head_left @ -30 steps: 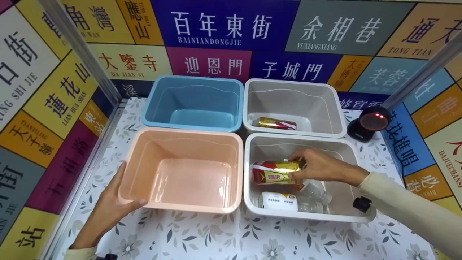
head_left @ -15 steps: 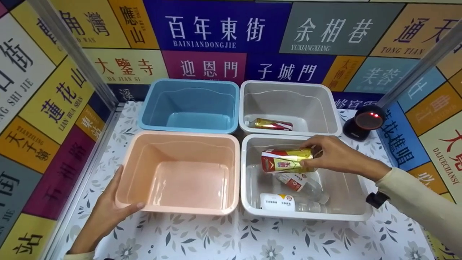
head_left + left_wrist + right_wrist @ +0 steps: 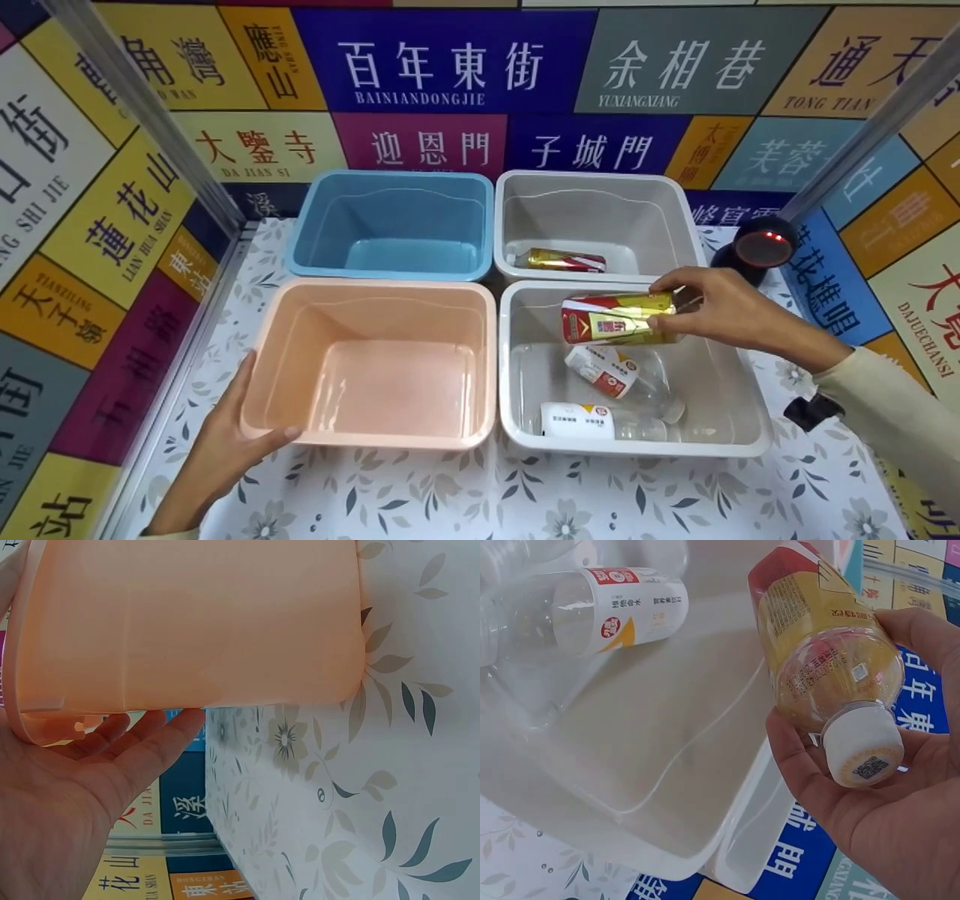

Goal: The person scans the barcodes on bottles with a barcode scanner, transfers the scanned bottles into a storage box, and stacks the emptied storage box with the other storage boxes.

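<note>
My right hand (image 3: 724,307) holds a plastic drink bottle (image 3: 619,319) with a red and yellow label above the front grey bin (image 3: 637,448). Its white cap (image 3: 864,746) faces the palm in the right wrist view, and thumb and fingers pinch the bottle's shoulder end. Below it, two clear bottles with white labels lie in that bin: a tilted one (image 3: 600,370) and another (image 3: 577,421) along the front wall. At the peach bin's (image 3: 375,437) front left corner rests my left hand (image 3: 225,435), its thumb at the front rim and fairly straight fingers against the outer side wall.
Behind stand a blue bin (image 3: 405,206) and a second grey bin (image 3: 607,210), which contains a red and gold bottle (image 3: 566,259). A black scanner (image 3: 763,244) with red lights is at the right. Lettered panels (image 3: 435,60) enclose the flower-patterned table (image 3: 450,495).
My right hand has lifted the red and yellow bottle from among the clear bottles and drawn it back and to the right. The left hand stays at the peach bin's corner.
</note>
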A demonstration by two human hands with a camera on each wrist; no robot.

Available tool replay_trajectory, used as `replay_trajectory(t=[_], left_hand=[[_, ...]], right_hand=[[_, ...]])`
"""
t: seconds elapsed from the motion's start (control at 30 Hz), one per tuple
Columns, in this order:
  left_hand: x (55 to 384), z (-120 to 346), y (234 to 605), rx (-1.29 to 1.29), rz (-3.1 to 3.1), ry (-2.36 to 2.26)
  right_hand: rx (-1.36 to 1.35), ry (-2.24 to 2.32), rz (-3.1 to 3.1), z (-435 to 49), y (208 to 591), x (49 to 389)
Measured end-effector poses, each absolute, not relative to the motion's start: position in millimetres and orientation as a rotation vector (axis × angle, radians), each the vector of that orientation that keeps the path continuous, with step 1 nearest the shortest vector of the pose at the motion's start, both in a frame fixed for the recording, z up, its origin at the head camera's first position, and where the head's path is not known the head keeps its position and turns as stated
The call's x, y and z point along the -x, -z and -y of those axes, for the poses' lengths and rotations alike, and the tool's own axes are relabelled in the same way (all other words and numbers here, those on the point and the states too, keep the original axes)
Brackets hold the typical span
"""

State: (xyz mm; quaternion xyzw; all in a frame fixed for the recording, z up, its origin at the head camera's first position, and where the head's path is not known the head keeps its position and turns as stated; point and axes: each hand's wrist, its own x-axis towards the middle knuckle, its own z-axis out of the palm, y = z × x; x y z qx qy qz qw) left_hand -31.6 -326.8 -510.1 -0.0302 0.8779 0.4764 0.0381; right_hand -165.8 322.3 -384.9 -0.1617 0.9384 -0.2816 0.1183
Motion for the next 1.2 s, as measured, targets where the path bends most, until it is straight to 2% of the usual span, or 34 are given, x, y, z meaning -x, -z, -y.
replay_trajectory(t=[0.73, 1.2], left_hand=[[35, 325, 509, 0.089, -2.653, -1.492], [31, 327, 509, 0.102, -2.674, -1.475]], right_hand=[[0.340, 0.848, -2.872, -363, 357, 159], [0.129, 0.913, -2.877, -391, 351, 164]])
